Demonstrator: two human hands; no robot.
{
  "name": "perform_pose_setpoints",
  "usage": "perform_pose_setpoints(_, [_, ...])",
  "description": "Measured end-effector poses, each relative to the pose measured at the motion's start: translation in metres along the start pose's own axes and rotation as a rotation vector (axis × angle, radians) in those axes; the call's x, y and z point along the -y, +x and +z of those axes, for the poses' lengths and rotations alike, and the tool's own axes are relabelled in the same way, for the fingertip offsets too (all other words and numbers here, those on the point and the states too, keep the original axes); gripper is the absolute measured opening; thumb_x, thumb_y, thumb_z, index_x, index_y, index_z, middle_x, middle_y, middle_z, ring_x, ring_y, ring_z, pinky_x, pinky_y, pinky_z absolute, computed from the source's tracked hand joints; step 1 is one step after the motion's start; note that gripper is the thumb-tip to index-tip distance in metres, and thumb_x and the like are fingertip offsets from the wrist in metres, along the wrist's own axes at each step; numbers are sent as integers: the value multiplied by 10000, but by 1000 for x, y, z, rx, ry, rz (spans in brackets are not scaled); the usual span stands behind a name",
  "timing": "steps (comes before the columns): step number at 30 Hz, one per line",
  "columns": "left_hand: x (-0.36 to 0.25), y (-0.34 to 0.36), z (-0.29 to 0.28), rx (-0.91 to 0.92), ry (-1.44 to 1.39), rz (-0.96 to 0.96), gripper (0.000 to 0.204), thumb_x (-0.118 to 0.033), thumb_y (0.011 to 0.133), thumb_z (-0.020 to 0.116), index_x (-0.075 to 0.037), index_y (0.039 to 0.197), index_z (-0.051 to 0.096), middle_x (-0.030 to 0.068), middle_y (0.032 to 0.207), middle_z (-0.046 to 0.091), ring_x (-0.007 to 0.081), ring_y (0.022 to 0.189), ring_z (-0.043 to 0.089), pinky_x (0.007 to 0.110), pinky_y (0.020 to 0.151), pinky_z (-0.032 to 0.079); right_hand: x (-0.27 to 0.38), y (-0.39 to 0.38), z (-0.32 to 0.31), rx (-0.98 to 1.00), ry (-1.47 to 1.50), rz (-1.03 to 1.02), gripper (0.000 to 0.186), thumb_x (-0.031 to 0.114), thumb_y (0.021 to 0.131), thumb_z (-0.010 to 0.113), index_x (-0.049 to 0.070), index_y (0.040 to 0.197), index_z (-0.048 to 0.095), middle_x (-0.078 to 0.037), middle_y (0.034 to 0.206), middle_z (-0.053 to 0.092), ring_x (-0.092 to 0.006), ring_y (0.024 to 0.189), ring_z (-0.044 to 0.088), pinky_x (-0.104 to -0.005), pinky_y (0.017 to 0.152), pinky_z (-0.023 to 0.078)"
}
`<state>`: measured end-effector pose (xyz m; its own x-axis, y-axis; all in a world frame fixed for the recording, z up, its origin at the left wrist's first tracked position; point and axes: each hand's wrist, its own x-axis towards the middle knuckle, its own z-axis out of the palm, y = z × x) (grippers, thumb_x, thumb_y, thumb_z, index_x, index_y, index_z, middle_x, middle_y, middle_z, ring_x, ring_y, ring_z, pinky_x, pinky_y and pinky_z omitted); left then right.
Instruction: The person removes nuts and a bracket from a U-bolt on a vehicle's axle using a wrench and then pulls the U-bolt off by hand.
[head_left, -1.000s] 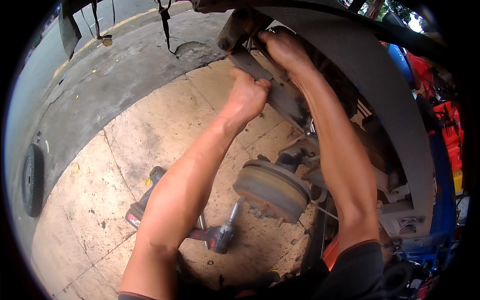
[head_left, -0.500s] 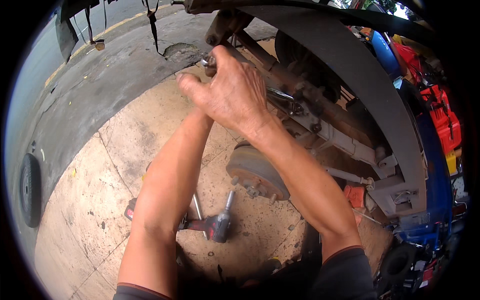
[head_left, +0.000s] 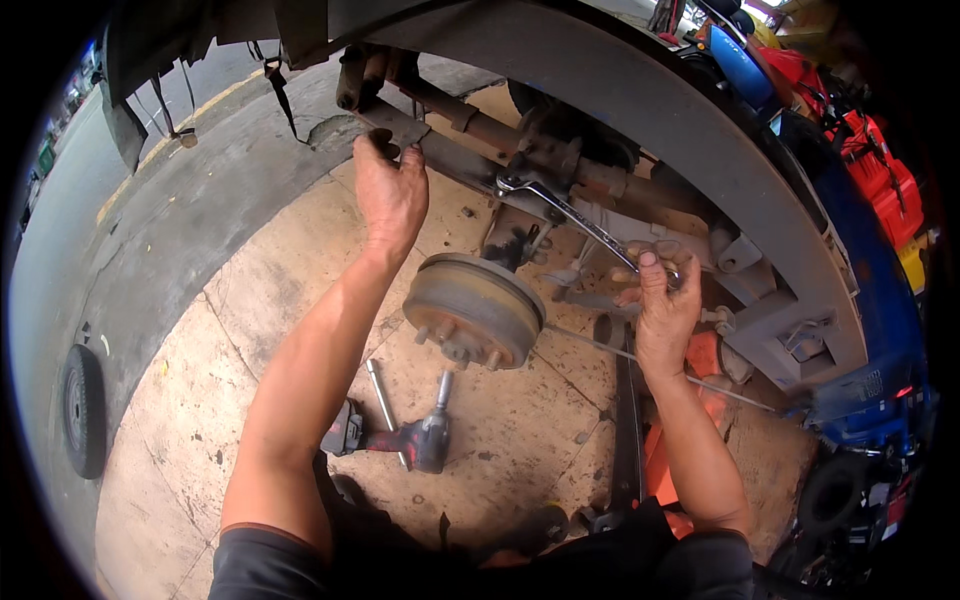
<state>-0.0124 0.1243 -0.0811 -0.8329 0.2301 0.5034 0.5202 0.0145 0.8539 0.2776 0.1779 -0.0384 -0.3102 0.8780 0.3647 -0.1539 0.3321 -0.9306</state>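
Gripping the wrench [head_left: 588, 226] by its end, likely for leverage, our right hand [head_left: 666, 310] is closed; our left hand [head_left: 390, 198] half-curls by the beam [head_left: 452, 160], hold unclear.

right hand [head_left: 668, 315] grips wrench [head_left: 590, 226] | left hand [head_left: 392, 200] at grey bar [head_left: 455, 160] | drum [head_left: 465, 310] below
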Motion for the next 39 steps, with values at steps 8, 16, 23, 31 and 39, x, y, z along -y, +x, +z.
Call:
perform_pose_setpoints(8, [-43,4,-12,908,-239,62,364,-38,888,552,24,1246,580,77,1033,682,146,895,588,287,838,483,-16,95,23,-277,326,349,158,91,944,593,22,1074,536,-65,925,580,-181,771,601,-302,639,533])
perform_pose_setpoints(16, [-35,4,-14,987,-451,-268,343,-22,860,547,44,1188,619,96,1047,691,151,922,601,285,814,485,-61,212,134,232,54,576,163,151,989,508,51,1096,579,-60,956,633,-191,784,595,-351,706,526])
perform_pose_setpoints(23, [5,22,-41,796,-734,-533,379,-7,853,534,67,1224,559,135,1057,678,185,902,645,292,732,529,-8,145,227,671,-352,324,158,191,969,565,40,973,615,-25,740,595,-90,577,529,-251,436,393])
perform_pose_setpoints(31, [-6,5,-26,991,-772,-486,409,19,812,591,65,1217,554,130,1094,665,182,907,642,284,730,522,7,117,212,736,-252,196,174,216,966,582,52,942,636,21,724,561,-54,583,501,-221,446,374])
perform_pose_setpoints(39, [-25,2,-40,1081,-898,-497,305,-28,847,639,53,1139,608,102,1012,666,176,876,643,298,697,529,31,107,207,749,-74,105,156,208,971,579,66,927,626,3,748,590,-78,636,527,-236,537,417])
